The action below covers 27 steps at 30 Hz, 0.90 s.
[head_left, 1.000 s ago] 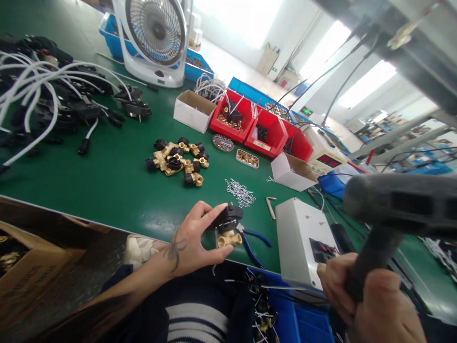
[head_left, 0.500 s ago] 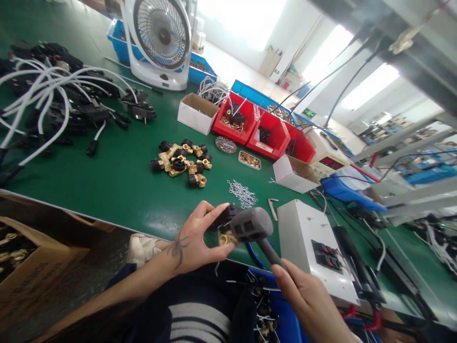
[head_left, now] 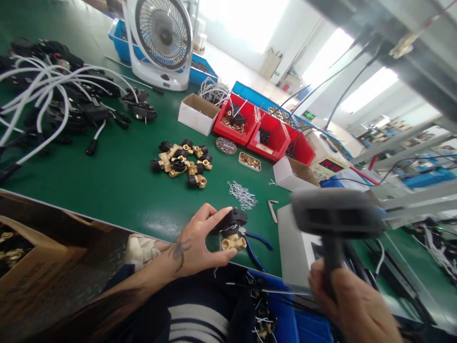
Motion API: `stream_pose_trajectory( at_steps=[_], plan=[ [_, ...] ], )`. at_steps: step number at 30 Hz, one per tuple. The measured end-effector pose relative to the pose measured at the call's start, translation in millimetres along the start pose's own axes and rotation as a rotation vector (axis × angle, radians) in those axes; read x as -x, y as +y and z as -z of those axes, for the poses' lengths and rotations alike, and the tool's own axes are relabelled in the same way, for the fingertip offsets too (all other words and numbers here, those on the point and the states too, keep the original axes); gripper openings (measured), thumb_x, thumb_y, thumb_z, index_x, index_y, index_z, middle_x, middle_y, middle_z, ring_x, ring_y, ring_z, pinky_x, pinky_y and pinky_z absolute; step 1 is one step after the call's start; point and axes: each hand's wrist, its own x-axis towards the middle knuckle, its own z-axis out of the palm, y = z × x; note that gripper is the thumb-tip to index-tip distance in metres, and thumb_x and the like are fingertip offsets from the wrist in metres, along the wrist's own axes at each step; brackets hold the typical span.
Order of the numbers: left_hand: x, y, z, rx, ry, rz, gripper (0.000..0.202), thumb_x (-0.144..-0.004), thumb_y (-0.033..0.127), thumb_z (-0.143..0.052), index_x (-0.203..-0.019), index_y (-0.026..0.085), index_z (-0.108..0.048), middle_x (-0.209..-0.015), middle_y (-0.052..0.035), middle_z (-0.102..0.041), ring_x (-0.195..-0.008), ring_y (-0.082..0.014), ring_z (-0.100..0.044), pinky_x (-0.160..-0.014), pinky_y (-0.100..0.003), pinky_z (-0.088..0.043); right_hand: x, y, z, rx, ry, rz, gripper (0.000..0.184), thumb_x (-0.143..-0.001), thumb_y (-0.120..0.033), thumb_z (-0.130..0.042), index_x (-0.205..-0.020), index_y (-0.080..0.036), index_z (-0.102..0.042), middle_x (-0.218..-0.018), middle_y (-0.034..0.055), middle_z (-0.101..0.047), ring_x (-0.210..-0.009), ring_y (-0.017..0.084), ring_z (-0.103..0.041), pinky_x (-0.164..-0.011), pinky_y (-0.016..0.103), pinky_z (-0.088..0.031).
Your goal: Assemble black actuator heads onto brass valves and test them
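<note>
My left hand (head_left: 202, 238) grips a brass valve with a black top (head_left: 233, 243) near the table's front edge, thumb below and fingers on the black part. In my right hand (head_left: 350, 295) is a mallet (head_left: 335, 214) with a dark grey head, raised to the right and blurred by motion. The mallet head is apart from the valve. Beside the valve lie blue-handled pliers (head_left: 259, 240), their jaws partly behind it. A heap of small wire clips (head_left: 243, 194) rests just beyond my left hand, and a bent metal hex key (head_left: 272, 210) lies to its right.
Brass fittings with black caps (head_left: 182, 162) are grouped mid-table. Behind stand red bins (head_left: 269, 138), a white box (head_left: 198, 113) and a fan (head_left: 160, 43). Black plugs with white cables (head_left: 53, 95) pile at left. A grey metal box (head_left: 293, 247) stands right; a blue bin (head_left: 285, 314) sits below.
My right hand has swung the mallet up and to the right, off the valve, uncovering it and the pliers. My left hand stays nearly in place, still holding the valve.
</note>
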Motion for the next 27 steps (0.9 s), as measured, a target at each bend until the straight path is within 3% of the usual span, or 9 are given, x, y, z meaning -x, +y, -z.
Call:
stream_pose_trajectory(
  at_steps=[2,7,9,12,13,18,23,27],
  plan=[
    [0,0,0.0,-0.005,0.003,-0.002,0.072,-0.072,0.033,-0.072,-0.14,0.025,-0.049,-0.105,-0.0046,-0.05,-0.094,-0.0203,-0.055,-0.085,-0.039,-0.055,2,0,2,-0.025,0.079,-0.027,0.058,-0.093,-0.069,-0.033,-0.065,-0.022,-0.051,-0.048,-0.0018,-0.042,-0.041,0.012,-0.037,-0.039,0.024,-0.03],
    [0,2,0.0,0.004,-0.029,-0.041,0.069,-0.073,0.031,-0.071,-0.138,0.022,-0.05,-0.104,-0.0043,-0.05,-0.091,-0.0183,-0.055,-0.08,-0.035,-0.055,-2,-3,-5,0.205,-0.21,0.038,0.059,-0.086,-0.072,-0.046,-0.056,-0.021,-0.051,-0.048,0.0008,-0.05,-0.044,0.013,-0.045,-0.042,0.024,-0.031],
    [1,3,-0.1,-0.006,-0.041,-0.037,0.069,-0.074,0.031,-0.07,-0.138,0.022,-0.049,-0.104,-0.0045,-0.05,-0.091,-0.0186,-0.055,-0.081,-0.036,-0.055,0,-4,-1,0.16,-0.131,0.045,0.059,-0.087,-0.072,-0.045,-0.057,-0.021,-0.051,-0.047,-0.0002,-0.048,-0.042,0.013,-0.042,-0.041,0.024,-0.031],
    [1,3,-0.4,-0.032,-0.048,-0.03,0.07,-0.073,0.032,-0.071,-0.14,0.022,-0.048,-0.106,-0.0052,-0.051,-0.092,-0.0194,-0.055,-0.083,-0.037,-0.055,8,-4,5,0.024,0.097,-0.009,0.059,-0.091,-0.07,-0.036,-0.061,-0.023,-0.052,-0.048,-0.0007,-0.045,-0.042,0.013,-0.04,-0.041,0.025,-0.034],
    [1,3,-0.5,-0.036,-0.043,-0.032,0.071,-0.073,0.033,-0.071,-0.14,0.022,-0.048,-0.106,-0.0052,-0.051,-0.092,-0.0196,-0.055,-0.083,-0.037,-0.055,9,-3,4,0.02,0.105,-0.014,0.059,-0.091,-0.071,-0.035,-0.061,-0.023,-0.053,-0.048,-0.0005,-0.045,-0.042,0.013,-0.041,-0.041,0.025,-0.034],
    [2,4,-2.1,-0.035,-0.046,-0.082,0.069,-0.073,0.03,-0.07,-0.138,0.021,-0.049,-0.104,-0.0044,-0.051,-0.091,-0.0183,-0.055,-0.082,-0.035,-0.054,4,0,-7,0.221,-0.231,0.052,0.056,-0.09,-0.068,-0.043,-0.06,-0.021,-0.052,-0.049,-0.0004,-0.051,-0.043,0.013,-0.046,-0.043,0.025,-0.032],
    [2,5,-3.2,-0.065,-0.031,-0.078,0.069,-0.072,0.031,-0.069,-0.137,0.019,-0.051,-0.103,-0.005,-0.051,-0.091,-0.0191,-0.055,-0.083,-0.036,-0.054,5,0,0,0.13,-0.033,0.116,0.06,-0.096,-0.064,-0.03,-0.058,-0.022,-0.049,-0.047,-0.0011,-0.044,-0.041,0.012,-0.039,-0.039,0.025,-0.029],
    [2,4,-3.4,-0.051,-0.035,-0.094,0.068,-0.073,0.03,-0.069,-0.137,0.019,-0.05,-0.104,-0.0053,-0.051,-0.091,-0.0186,-0.056,-0.081,-0.035,-0.054,6,0,-5,0.253,-0.209,0.055,0.054,-0.093,-0.065,-0.04,-0.063,-0.022,-0.053,-0.05,-0.0002,-0.053,-0.044,0.014,-0.048,-0.043,0.025,-0.033]
  ],
)
